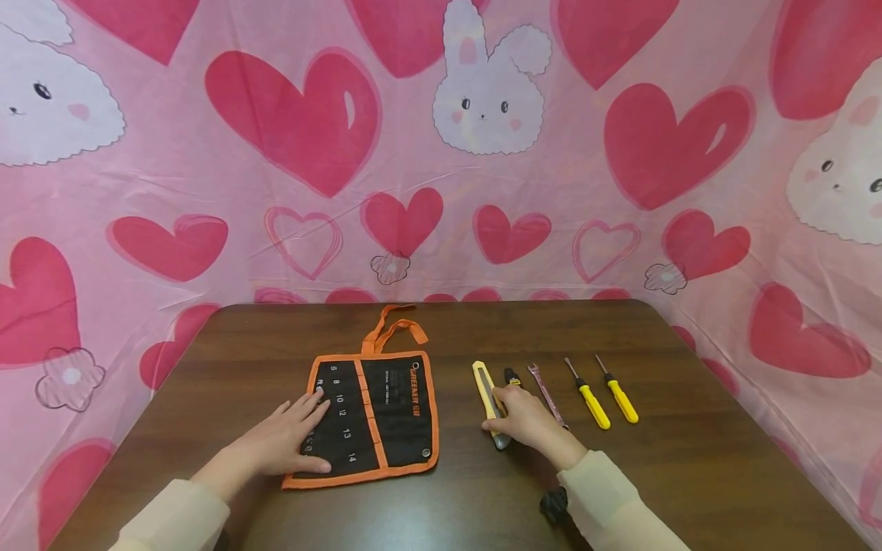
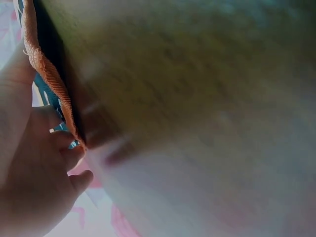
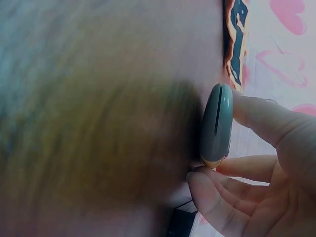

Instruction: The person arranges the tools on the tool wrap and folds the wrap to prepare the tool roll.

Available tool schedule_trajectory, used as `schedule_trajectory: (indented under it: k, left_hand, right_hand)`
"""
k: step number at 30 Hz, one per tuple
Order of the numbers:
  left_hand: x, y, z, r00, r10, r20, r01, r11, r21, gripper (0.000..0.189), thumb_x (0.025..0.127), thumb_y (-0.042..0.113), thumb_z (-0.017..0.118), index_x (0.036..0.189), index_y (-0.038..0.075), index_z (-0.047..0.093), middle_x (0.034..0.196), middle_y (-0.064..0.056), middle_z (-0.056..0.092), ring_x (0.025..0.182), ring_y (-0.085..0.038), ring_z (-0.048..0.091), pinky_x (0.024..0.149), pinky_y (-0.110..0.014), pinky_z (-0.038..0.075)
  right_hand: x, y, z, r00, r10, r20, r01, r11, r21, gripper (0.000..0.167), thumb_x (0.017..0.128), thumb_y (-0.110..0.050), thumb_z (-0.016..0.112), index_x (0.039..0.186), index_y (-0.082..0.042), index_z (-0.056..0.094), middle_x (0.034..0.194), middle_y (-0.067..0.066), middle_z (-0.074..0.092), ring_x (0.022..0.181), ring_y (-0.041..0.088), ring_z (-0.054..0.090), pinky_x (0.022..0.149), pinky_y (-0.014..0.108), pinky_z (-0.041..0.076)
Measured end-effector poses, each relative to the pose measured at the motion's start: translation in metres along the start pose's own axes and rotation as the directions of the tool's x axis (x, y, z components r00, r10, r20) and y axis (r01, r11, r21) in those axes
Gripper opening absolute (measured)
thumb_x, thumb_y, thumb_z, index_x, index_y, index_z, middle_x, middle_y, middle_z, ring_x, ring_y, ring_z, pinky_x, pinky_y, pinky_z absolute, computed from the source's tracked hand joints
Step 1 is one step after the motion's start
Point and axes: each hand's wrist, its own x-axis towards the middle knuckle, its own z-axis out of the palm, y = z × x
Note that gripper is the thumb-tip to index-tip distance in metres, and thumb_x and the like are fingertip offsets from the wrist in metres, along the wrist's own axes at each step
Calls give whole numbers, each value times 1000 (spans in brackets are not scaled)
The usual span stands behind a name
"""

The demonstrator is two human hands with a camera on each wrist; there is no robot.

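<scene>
My left hand (image 1: 292, 436) lies with fingers spread on the left part of a black tool pouch (image 1: 400, 413), which has orange edging and is marked with sizes. In the left wrist view, the orange edge (image 2: 52, 74) of the pouch passes beside the fingers. To the right of the pouch, my right hand (image 1: 527, 417) pinches a yellow utility knife (image 1: 485, 385) between thumb and fingers, the knife lying along the tabletop. Its grey rounded end (image 3: 217, 123) shows in the right wrist view. A black-ended item (image 1: 512, 376) sits just beyond the right hand, mostly hidden by it.
A combination wrench (image 1: 544, 389) lies to the right of the right hand, partly covered by it. Further right are two yellow-handled screwdrivers (image 1: 591, 402). Orange ties (image 1: 386, 333) stretch from the pouch's far edge over the brown table (image 1: 262, 337). A heart-patterned cloth (image 1: 406, 153) hangs behind.
</scene>
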Motion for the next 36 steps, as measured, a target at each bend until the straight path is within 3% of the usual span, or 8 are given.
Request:
schedule_trajectory:
  k: [4, 11, 16, 27, 36]
  left_hand:
    - [0, 3, -2, 1000, -6, 12, 6, 1000, -11, 103, 67, 64, 66, 139, -2, 35, 146, -24, 22, 133, -42, 19, 102, -59, 15]
    - [1, 3, -2, 1000, -16, 26, 16, 1000, -12, 103, 67, 64, 66, 139, -2, 35, 146, -24, 22, 133, -41, 19, 103, -58, 16]
    - [2, 2, -1, 999, -23, 34, 23, 1000, -11, 103, 67, 64, 66, 140, -1, 35, 146, -23, 22, 133, -41, 18, 103, -58, 17]
    - [2, 2, -1, 999, -33, 43, 34, 999, -16, 103, 66, 63, 67, 140, -1, 35, 146, -23, 22, 133, -41, 19, 102, -58, 18]
    - [4, 0, -1, 999, -33, 44, 33, 999, -11, 103, 67, 65, 66, 140, 0, 34, 147, -22, 22, 133, -40, 18, 102, -58, 18]
  right_hand:
    - [-1, -1, 1, 1000, 10, 1, -10, 1000, -13, 35, 71, -24, 79, 92, -3, 61, 70, 2, 45, 62, 15, 42, 50, 30, 36]
    - [2, -3, 1, 998, 63, 15, -62, 998, -14, 38, 71, -29, 80, 91, -3, 60, 67, 2, 45, 61, 16, 43, 51, 29, 36]
    - [4, -4, 1, 997, 80, 7, -80, 996, -42, 47, 70, -27, 80, 104, -1, 60, 72, 1, 50, 65, 16, 45, 55, 32, 40]
    - [4, -6, 1, 995, 97, 3, -97, 993, -74, 30, 69, -19, 78, 77, -6, 52, 63, 1, 44, 56, 15, 44, 47, 28, 36]
    - [3, -5, -3, 998, 55, 16, -54, 996, -68, 26, 69, -15, 74, 71, -7, 49, 60, 0, 39, 53, 14, 40, 45, 26, 32]
